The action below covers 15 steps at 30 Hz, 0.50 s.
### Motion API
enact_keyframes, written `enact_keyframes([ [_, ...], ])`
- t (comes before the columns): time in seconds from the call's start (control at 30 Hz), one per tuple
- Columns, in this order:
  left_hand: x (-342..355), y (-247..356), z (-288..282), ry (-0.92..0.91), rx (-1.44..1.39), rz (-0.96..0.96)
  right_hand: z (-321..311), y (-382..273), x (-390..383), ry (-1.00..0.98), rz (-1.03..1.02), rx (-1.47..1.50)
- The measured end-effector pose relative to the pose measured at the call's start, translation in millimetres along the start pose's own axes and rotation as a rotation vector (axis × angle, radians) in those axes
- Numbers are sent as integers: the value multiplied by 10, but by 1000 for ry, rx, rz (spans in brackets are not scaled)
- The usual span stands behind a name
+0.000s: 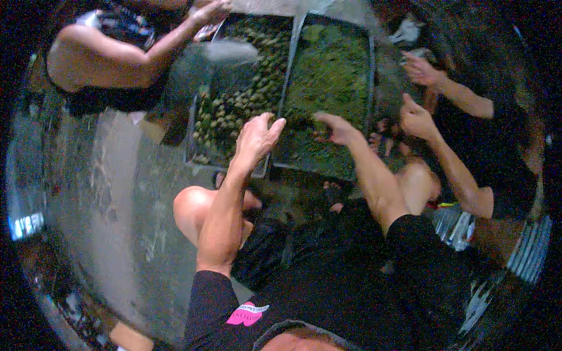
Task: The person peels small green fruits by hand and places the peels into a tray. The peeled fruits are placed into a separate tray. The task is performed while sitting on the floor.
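My left hand point(257, 137) reaches forward over the near edge of a dark tray point(193, 146) filled with small green-brown round pieces, fingers apart and holding nothing I can see. My right hand point(336, 128) stretches over a second tray point(370, 76) that holds finer, greener material. Its fingers point left and touch or hover just above the green material. Whether it grips any is too blurred to tell. The two trays sit side by side on the wet grey floor in front of my bent knees.
A second person point(105, 52) at upper left reaches a hand point(208, 11) to the far end of the left tray. On the right, someone else's two hands point(418, 93) hover beside the right tray. Wet concrete floor point(111, 193) spreads to the left.
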State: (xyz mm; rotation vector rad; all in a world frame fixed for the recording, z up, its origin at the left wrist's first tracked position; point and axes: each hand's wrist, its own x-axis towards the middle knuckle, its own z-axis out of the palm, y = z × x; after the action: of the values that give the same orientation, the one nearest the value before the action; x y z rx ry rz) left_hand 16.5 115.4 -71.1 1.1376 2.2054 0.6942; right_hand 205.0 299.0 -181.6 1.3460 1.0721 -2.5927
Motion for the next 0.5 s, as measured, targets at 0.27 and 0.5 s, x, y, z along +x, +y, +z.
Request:
enact_keyframes([
  [0.27,519,505,492,-200,-861,-377,1036,-436,-503,374,-690,-1557],
  [0.5,862,710,1079,79,-552,167,806,-629,-1066,516,-788,-1720],
])
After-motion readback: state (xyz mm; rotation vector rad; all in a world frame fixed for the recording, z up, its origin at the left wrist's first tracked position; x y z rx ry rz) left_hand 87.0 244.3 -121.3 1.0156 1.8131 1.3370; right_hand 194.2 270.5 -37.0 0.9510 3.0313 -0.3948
